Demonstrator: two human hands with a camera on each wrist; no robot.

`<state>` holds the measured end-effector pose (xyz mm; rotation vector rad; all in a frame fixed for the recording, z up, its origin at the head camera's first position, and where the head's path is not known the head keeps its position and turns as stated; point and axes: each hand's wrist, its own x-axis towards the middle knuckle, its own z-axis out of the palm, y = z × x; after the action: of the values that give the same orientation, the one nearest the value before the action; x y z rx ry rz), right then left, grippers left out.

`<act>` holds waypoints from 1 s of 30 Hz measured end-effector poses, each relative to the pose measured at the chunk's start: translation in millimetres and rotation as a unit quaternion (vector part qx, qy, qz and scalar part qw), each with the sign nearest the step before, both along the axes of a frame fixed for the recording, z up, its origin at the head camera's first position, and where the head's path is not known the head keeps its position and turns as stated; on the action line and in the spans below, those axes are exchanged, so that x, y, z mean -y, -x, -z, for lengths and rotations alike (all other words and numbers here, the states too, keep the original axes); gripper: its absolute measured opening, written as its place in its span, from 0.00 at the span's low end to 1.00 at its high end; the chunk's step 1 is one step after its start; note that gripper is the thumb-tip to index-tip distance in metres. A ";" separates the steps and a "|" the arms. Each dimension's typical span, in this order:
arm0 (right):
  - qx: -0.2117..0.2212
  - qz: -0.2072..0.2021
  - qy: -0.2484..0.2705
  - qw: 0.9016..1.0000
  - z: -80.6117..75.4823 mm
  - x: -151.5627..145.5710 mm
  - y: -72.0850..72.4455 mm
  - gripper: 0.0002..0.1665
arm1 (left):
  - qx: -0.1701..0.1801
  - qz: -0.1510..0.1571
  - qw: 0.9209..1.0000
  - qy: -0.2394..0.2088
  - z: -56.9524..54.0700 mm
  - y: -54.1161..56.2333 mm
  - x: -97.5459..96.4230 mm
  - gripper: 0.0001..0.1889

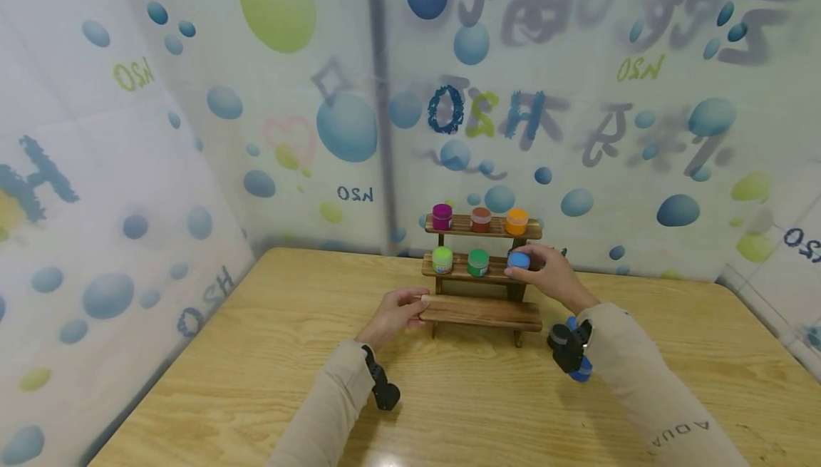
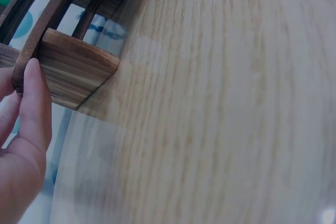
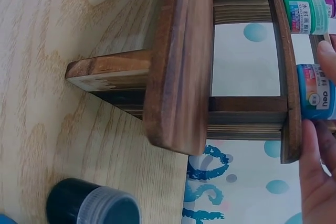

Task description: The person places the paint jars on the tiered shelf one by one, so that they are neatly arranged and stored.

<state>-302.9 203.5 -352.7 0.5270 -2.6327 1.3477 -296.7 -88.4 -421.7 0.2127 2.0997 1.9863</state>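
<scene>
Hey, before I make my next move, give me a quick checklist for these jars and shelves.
1. Left hand grips the end of the bottom shelf: ok.
2. Right hand holds the blue jar: ok.
3. Blue jar fully seated on the middle shelf: cannot tell.
4. Gap between the blue jar and green jar: ok.
5. Purple jar, brown jar and orange jar upright: ok.
6. Dark jar on a shelf: not ok, on the table.

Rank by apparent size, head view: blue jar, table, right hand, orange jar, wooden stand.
1. Table
2. Wooden stand
3. Right hand
4. Blue jar, orange jar: look alike, unranked; blue partly hidden.
</scene>
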 end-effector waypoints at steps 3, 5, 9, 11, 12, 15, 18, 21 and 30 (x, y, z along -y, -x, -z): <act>-0.001 0.003 -0.004 1.000 -0.7 1.0 -0.3 0.26 | -0.001 -0.003 1.000 0.000 -0.4 0.0 0.2 0.18; -0.004 0.006 -0.016 1.000 -1.5 1.5 -0.7 0.28 | -0.001 -0.005 1.000 0.001 -0.4 0.3 0.3 0.18; -0.002 0.006 -0.041 0.999 -2.5 0.7 -1.7 0.33 | -0.004 0.001 1.000 -0.002 1.0 0.9 0.2 0.19; -0.003 -0.001 -0.047 0.999 -3.3 -0.4 -2.7 0.35 | -0.006 0.003 1.000 -0.003 1.9 1.1 0.0 0.20; -0.004 -0.005 -0.048 0.999 -3.9 -0.9 -3.2 0.36 | -0.006 0.004 1.000 -0.004 2.2 0.9 -0.1 0.20; -0.006 -0.011 -0.051 0.999 -6.8 -1.7 -6.1 0.37 | -0.008 0.004 1.000 -0.005 2.2 0.1 0.1 0.19; -0.004 -0.010 -0.058 0.998 -10.2 -3.4 -9.2 0.38 | -0.009 0.005 1.000 -0.005 2.4 0.2 -0.1 0.19; -0.007 -0.010 -0.068 0.998 -13.6 -7.4 -12.0 0.36 | -0.009 0.004 1.000 -0.004 2.0 0.5 -0.4 0.19; -0.028 -0.027 -0.080 0.996 -26.1 -27.7 -22.1 0.31 | -0.010 0.001 1.000 0.002 1.5 -0.3 -0.4 0.19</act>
<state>-280.7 231.2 -326.6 0.6523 -2.7123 1.1245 -296.4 -88.0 -423.2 0.2349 2.1160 1.9867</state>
